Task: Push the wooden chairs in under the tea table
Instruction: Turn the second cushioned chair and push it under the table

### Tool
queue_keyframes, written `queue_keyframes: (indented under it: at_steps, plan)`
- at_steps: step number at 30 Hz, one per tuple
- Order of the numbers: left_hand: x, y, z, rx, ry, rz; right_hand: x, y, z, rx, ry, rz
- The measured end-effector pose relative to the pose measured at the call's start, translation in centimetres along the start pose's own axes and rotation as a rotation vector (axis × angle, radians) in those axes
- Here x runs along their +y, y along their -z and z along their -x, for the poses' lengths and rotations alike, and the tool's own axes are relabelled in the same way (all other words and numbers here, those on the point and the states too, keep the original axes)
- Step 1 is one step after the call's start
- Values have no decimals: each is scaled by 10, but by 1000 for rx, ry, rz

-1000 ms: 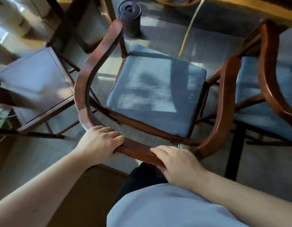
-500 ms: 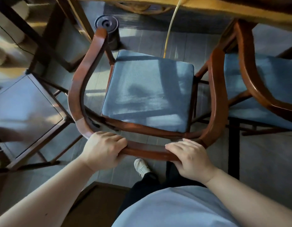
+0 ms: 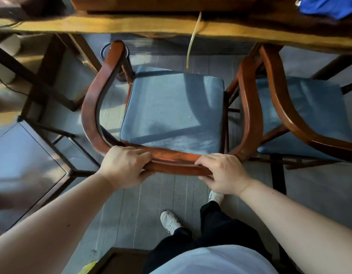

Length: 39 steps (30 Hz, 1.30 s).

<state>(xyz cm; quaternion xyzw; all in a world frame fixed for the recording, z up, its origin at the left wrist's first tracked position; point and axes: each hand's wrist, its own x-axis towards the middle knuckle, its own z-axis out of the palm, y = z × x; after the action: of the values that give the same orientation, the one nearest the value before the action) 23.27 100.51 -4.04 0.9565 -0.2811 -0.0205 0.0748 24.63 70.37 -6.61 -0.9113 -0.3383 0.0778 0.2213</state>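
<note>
Wooden chair [image 3: 92, 107] with blue seat cushion [image 3: 175, 113] facing the tea table [image 3: 210, 29], armrest tips at the table's near edge, seat not yet beneath it. Left hand [image 3: 124, 167] wrapped tight around the curved back rail, right hand [image 3: 220, 173] clamped on the same rail just beside it. Second chair [image 3: 279, 107] close on the right, front tucked under the tabletop. Yellowish cord [image 3: 192, 42] hanging off the edge above the cushion. Dark stool [image 3: 23, 165] to the left.
</note>
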Motion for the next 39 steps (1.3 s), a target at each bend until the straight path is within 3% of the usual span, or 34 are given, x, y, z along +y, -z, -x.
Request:
queue_keyframes:
  at_steps: [13, 22, 26, 34, 39]
  plan:
    - [4, 0, 0, -13, 56, 32, 10, -16, 2, 106, 30, -100]
    - [-26, -1, 10, -106, -100, 71, 4, -4, -2, -9, -70, -162]
    - [-55, -1, 11, -81, -36, 131, -6, -2, -3, -25, -144, -100]
    - [-65, -9, 11, 11, -107, 244, -53, -23, -12, 209, -321, 131]
    - [-67, -14, 10, 35, -196, 199, -45, -21, -13, 233, -240, 156]
